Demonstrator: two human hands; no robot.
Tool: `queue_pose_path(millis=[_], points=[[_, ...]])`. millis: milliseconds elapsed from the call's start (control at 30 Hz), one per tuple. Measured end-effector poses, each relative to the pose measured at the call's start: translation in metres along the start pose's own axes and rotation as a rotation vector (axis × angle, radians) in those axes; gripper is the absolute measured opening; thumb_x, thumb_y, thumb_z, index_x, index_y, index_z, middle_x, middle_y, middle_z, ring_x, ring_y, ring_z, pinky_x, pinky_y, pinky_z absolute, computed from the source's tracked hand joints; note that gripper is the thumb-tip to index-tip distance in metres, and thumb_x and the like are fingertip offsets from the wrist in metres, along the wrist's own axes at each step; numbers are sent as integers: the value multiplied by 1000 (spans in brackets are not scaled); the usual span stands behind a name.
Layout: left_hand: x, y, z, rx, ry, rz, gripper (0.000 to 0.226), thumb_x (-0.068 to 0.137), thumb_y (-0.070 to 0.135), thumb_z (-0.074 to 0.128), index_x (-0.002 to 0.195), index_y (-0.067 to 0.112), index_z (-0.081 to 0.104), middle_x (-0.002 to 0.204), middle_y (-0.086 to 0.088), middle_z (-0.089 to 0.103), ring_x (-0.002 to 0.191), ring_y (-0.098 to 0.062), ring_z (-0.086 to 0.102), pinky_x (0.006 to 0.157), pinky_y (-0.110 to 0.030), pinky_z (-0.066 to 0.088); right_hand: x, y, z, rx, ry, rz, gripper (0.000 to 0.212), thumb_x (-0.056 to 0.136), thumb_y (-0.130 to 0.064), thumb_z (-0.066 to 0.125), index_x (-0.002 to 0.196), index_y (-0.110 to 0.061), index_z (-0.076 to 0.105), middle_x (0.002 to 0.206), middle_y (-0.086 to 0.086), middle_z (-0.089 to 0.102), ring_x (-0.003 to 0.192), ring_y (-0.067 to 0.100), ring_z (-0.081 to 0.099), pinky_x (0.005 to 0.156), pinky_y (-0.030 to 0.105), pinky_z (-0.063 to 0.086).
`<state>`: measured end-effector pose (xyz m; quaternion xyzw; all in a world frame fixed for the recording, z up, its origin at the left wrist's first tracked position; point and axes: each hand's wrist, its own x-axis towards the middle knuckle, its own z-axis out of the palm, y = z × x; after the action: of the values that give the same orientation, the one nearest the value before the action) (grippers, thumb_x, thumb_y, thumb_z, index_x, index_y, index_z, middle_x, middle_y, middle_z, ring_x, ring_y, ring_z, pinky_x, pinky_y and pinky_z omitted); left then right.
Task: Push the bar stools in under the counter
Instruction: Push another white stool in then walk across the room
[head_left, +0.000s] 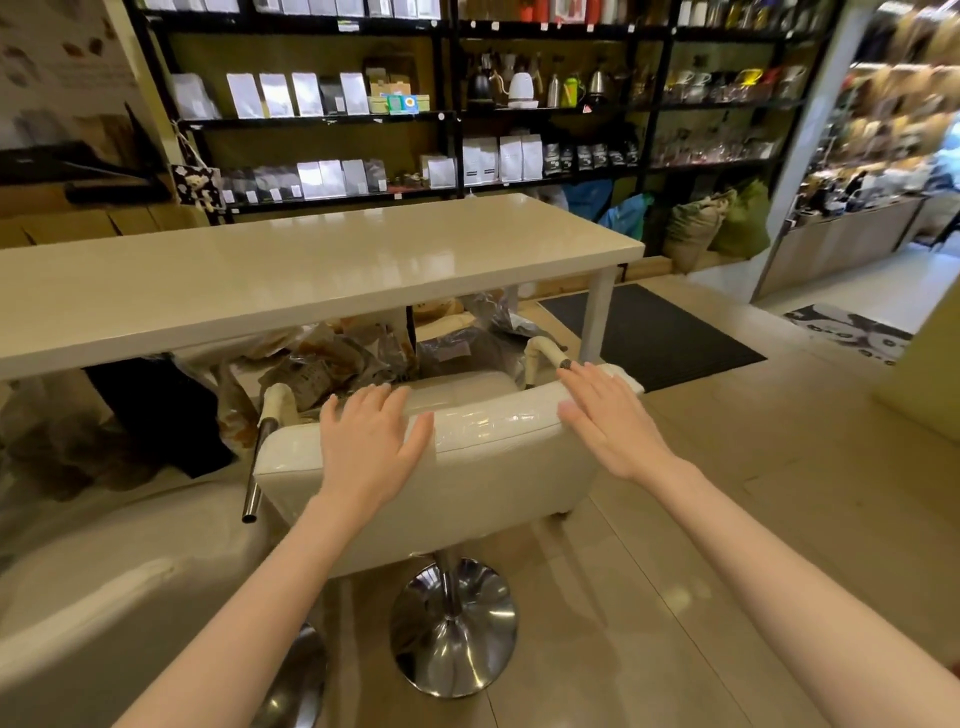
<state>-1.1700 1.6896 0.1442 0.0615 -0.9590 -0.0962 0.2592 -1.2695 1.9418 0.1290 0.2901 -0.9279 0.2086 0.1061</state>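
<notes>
Left hand (370, 446): we lay it flat and spread on the top of the stool's backrest, gripping nothing, since a push needs only the palm.
Right hand (609, 422): fingers wide, at the right top corner of the backrest; contact looks light, holding nothing.
Bar stool (467, 457): near us, its seat front just reaching under the counter's near edge, chrome base (453, 626) still out on the floor.
Second stool (104, 587): near left, not yet pushed in.
Counter (291, 270): glossy cream top, bare; bags (332, 364) beneath may block the stool.
Room: shop shelving (447, 104) far behind, dark mat (654, 332) right.
</notes>
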Motion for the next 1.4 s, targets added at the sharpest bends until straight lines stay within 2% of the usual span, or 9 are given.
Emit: queue_pose_path(millis=[100,267,367,533,800,1000,1200,1333,1400], points=[[13,41,9,-97,19,106,68,85,51,20,132,13,51,139,-13,50,131,-29,41,108,-49,26,-10,7,-10,107,90,78,54,97,-47,27,145,-20,27,154,2,27,143,15,16,114,31,8],[35,122,37,-335,-30,338,52,91,40,37,134,12,46,140,-12,48,130,-27,41,106,-43,32,-32,31,-29,197,241,263,51,98,-41,38,143,-19,30,149,3,35,138,18,28,114,42,27],[53,171,60,-511,-145,391,46,93,35,44,136,16,44,139,-6,49,129,-20,41,107,-40,34,-41,63,-44,167,291,368,51,96,-42,39,141,-17,32,143,5,43,131,21,39,107,46,36],[95,244,102,-619,-263,439,50,94,34,49,140,22,36,145,-2,42,132,-16,37,106,-35,32,-40,128,-69,198,373,549,49,95,-46,40,137,-23,33,130,7,55,116,27,53,96,49,45],[206,355,174,-806,-340,211,52,93,33,51,140,20,34,131,-6,56,115,-22,53,93,-38,43,8,249,-115,166,405,622,45,94,-42,46,134,-22,37,113,5,60,102,23,57,90,45,48],[313,423,232,-920,-344,63,50,92,32,50,138,21,37,120,-4,62,112,-24,54,94,-41,43,76,350,-155,135,346,618,44,95,-38,47,134,-19,37,100,-5,55,98,19,58,87,40,49],[399,463,295,-850,-339,62,48,91,34,51,136,21,41,119,-6,62,110,-25,55,95,-44,44,149,443,-166,187,335,586,44,95,-38,47,134,-20,38,104,-4,59,97,17,58,86,38,49],[455,474,347,-784,-329,65,48,90,34,53,135,20,42,123,-8,60,110,-23,56,94,-44,46,208,504,-155,268,307,547,43,95,-33,49,134,-18,39,98,-4,56,91,12,55,79,28,42],[487,480,374,-759,-313,56,49,90,34,53,135,20,41,125,-9,59,111,-22,56,94,-44,46,243,538,-149,288,280,521,43,95,-32,50,133,-16,40,98,-3,56,88,13,55,80,31,45]])
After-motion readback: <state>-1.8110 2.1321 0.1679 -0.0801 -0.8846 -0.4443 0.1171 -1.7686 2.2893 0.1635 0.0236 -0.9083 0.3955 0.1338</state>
